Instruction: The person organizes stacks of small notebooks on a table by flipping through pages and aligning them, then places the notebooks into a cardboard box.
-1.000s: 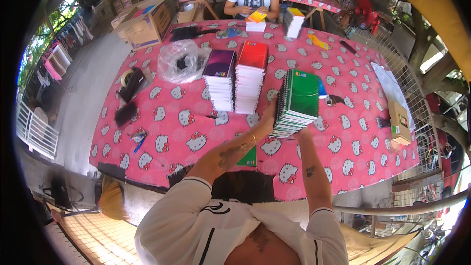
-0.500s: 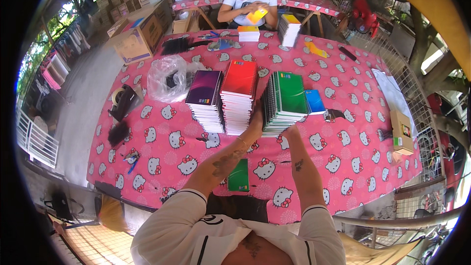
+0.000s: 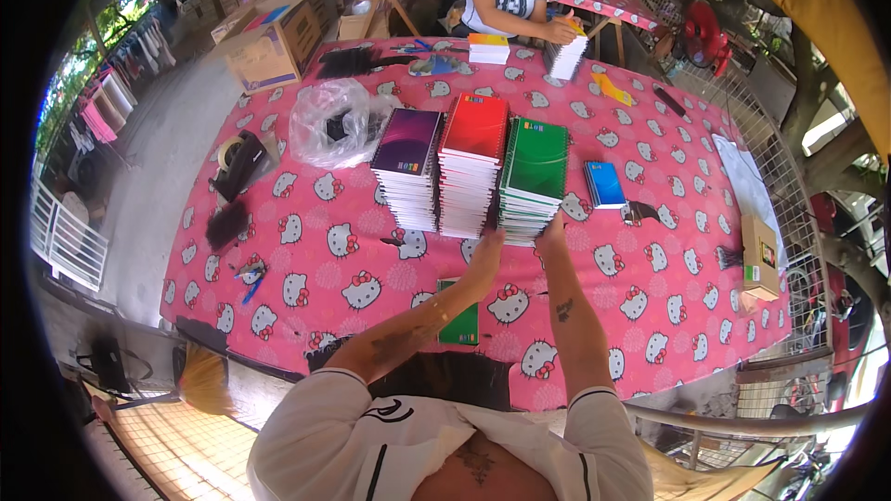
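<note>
A tall stack of green spiral notebooks [image 3: 538,162] stands in front of me on the table. My left hand [image 3: 488,247] presses the stack's lower left side, and my right hand [image 3: 553,234] grips its lower right edge; the fingers of both are largely behind the stack. Immediately left of it rises a stack of red spiral notebooks [image 3: 474,130], and beside that a stack of purple spiral notebooks [image 3: 406,144]. One green notebook [image 3: 460,323] lies flat nearer to me, partly covered by my left forearm. To the right lies a small blue notebook [image 3: 605,186].
A pink patterned cloth [image 3: 362,292] covers the table. A clear plastic bag [image 3: 320,125], a tape dispenser [image 3: 239,165] and blue-handled scissors [image 3: 251,289] lie left. A small cardboard box [image 3: 759,260] sits right. Across the table a person [image 3: 506,0] handles a yellow-topped stack [image 3: 564,57].
The green stack has been squared up and brought against the red one, away from the blue notebook. My left hand has come back toward me. The other person now reaches to the yellow-topped stack.
</note>
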`<state>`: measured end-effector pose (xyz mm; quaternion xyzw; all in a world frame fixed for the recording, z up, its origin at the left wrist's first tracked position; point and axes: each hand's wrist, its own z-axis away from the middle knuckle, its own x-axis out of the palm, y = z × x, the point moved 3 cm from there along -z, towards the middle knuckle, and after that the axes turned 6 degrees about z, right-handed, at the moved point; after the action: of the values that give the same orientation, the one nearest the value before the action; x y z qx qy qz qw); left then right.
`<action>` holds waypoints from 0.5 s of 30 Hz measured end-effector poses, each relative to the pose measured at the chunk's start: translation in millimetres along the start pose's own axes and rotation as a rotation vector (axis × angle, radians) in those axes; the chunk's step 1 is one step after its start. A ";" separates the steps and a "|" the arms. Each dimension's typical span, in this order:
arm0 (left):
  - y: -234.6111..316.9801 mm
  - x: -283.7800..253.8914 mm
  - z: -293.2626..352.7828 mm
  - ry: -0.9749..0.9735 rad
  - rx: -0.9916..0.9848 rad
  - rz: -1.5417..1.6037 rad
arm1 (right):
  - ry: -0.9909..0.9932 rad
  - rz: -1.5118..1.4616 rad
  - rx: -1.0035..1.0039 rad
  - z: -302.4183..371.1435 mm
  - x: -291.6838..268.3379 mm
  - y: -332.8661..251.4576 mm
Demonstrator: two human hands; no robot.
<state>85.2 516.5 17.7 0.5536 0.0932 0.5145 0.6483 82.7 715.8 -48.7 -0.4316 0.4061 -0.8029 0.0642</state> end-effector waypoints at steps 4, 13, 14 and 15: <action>11.1 -75.8 43.1 0.238 0.322 -0.102 | -0.056 -0.050 -0.007 -0.5 15.8 3.2; 99.1 -248.0 -92.4 0.038 0.352 0.170 | -0.177 0.119 0.085 -18.8 4.1 23.0; 95.8 -240.2 -102.2 -0.178 0.338 0.245 | -0.152 0.126 0.087 -16.7 2.6 24.5; 92.1 -243.3 -106.1 -0.150 0.300 0.284 | -0.133 0.131 0.091 -15.2 4.0 25.4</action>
<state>-150.2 382.0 -55.8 0.6882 0.0412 0.5384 0.4846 62.6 706.2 -68.6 -0.4529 0.3915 -0.7842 0.1630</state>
